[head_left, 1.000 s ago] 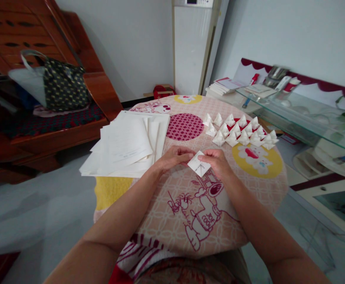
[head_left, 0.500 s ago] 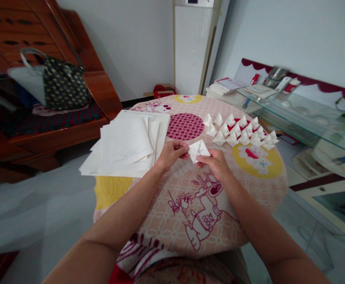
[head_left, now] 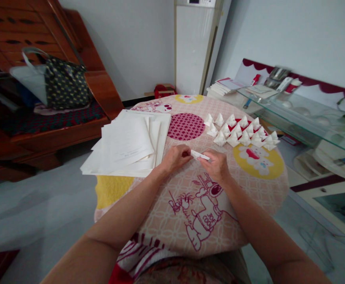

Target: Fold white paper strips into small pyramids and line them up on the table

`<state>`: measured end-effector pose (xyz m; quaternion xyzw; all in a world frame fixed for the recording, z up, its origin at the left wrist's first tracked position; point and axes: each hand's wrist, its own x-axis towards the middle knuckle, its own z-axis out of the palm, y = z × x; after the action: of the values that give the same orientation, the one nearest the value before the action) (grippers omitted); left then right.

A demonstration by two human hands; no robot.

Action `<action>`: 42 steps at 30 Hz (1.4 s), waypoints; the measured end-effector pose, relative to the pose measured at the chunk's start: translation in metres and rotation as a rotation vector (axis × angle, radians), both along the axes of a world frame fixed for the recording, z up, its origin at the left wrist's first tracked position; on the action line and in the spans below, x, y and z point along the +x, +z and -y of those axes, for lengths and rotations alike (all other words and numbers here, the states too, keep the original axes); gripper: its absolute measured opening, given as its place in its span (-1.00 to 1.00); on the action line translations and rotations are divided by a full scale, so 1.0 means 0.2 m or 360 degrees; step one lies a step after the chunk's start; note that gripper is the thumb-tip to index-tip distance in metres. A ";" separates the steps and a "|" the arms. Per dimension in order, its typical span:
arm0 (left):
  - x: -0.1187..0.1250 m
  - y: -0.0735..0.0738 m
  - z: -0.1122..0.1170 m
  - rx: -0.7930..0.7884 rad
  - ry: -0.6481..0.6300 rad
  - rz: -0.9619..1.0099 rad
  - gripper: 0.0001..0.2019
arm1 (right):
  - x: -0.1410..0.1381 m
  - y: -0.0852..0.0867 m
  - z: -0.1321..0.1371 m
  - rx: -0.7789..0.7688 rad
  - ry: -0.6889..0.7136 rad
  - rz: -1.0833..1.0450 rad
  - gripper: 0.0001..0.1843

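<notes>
A small piece of folded white paper (head_left: 200,155) is held between my two hands above the table, seen nearly edge-on as a narrow strip. My left hand (head_left: 176,158) pinches its left end, and my right hand (head_left: 216,163) grips the right end with thumb and fingers. Beyond my right hand stand several folded paper boats (head_left: 233,138) in rows, white with pointed peaks. To the left of my left hand lies a stack of white paper sheets (head_left: 127,144), some printed faintly.
The round table wears a pink patterned cloth (head_left: 160,213). A glass-topped stand (head_left: 302,118) with metal bowls (head_left: 278,73) and books (head_left: 224,86) is at the right. A wooden bench (head_left: 101,90) holding a patterned bag (head_left: 67,83) stands at the left.
The folded paper has turned from a flat diamond facing me to a narrow edge-on strip. Both hands have shifted slightly and keep hold of it.
</notes>
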<state>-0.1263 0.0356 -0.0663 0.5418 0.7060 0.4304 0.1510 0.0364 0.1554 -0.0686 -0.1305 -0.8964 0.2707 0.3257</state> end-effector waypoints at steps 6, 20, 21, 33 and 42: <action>-0.04 -0.01 0.00 0.0140 0.0057 0.0197 -0.83 | 0.02 0.00 0.05 0.0755 0.0010 0.0372 -0.72; -0.01 0.01 0.06 -0.0280 -0.0498 0.0232 -0.83 | 0.09 0.01 0.02 0.0397 0.0523 0.0767 -0.85; -0.01 0.01 0.06 -0.0298 -0.0522 0.0200 -0.82 | 0.09 0.01 0.01 0.0377 0.0555 0.0755 -0.81; 0.00 -0.01 0.06 -0.0290 -0.0586 -0.0089 -0.81 | 0.07 0.04 0.00 0.0020 0.0445 0.0668 -0.73; 0.01 -0.04 0.01 -0.0356 -0.0370 -0.0124 -0.74 | 0.07 0.06 -0.02 -0.0450 0.0081 0.0899 -0.86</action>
<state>-0.1235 0.0328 -0.0746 0.6159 0.6873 0.3075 0.2317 0.0503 0.1594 -0.0568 -0.2218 -0.9080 0.3537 0.0357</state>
